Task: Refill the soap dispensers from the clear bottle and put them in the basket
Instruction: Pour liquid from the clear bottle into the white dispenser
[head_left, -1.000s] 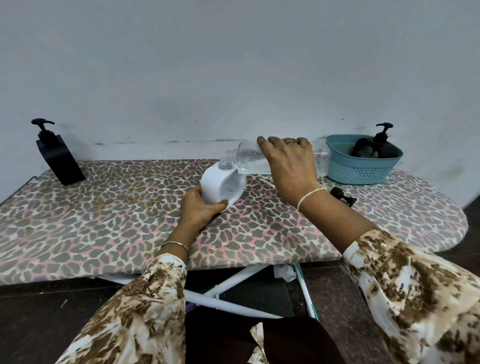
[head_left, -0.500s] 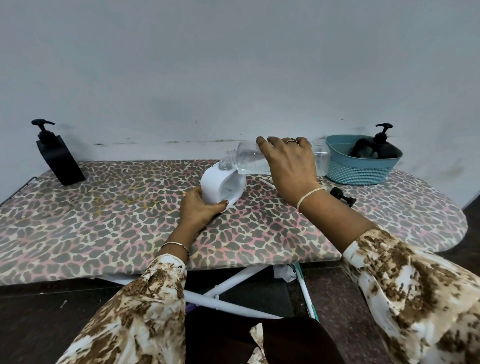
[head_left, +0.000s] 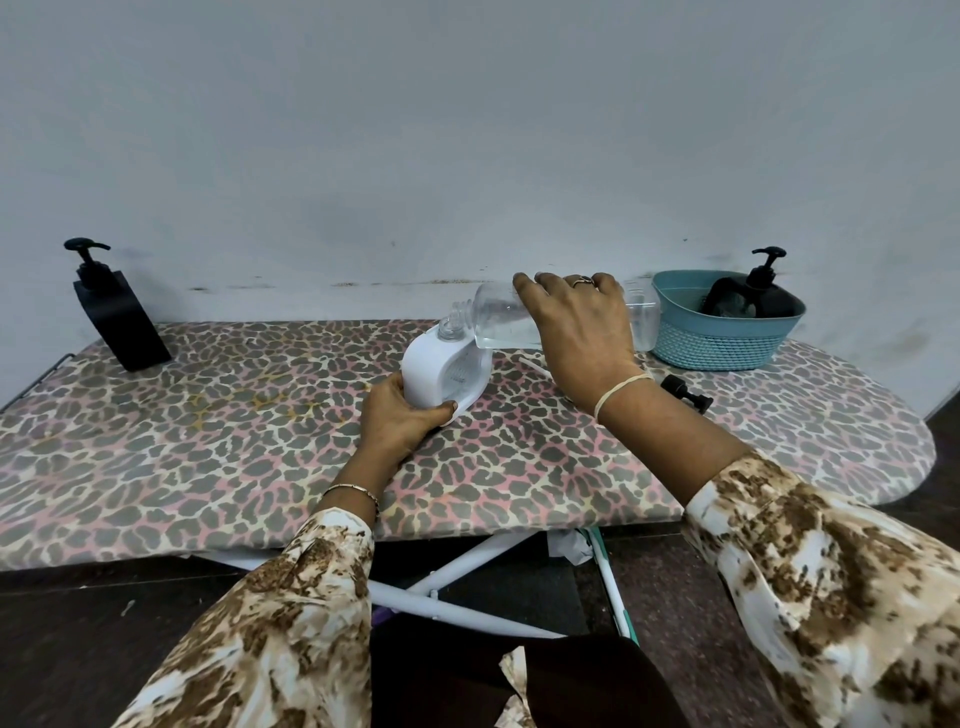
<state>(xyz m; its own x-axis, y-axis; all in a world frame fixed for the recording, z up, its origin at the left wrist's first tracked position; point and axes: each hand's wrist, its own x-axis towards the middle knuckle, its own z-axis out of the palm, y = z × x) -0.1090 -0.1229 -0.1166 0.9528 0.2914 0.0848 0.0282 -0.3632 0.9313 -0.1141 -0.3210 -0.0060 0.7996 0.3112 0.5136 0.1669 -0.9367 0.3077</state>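
Clear bottle (head_left: 506, 325) under right fingers (head_left: 550, 291), tipped over white dispenser (head_left: 441, 376)

Home rm, ironing board (head_left: 208, 441), plain wall (head_left: 467, 130)

Leopard-print ironing board (head_left: 208, 441) carries black dispenser (head_left: 122, 322), white dispenser (head_left: 428, 371), loose pump (head_left: 685, 396), teal basket (head_left: 722, 344).

No readable text, labels, brands or numbers on any object in view.
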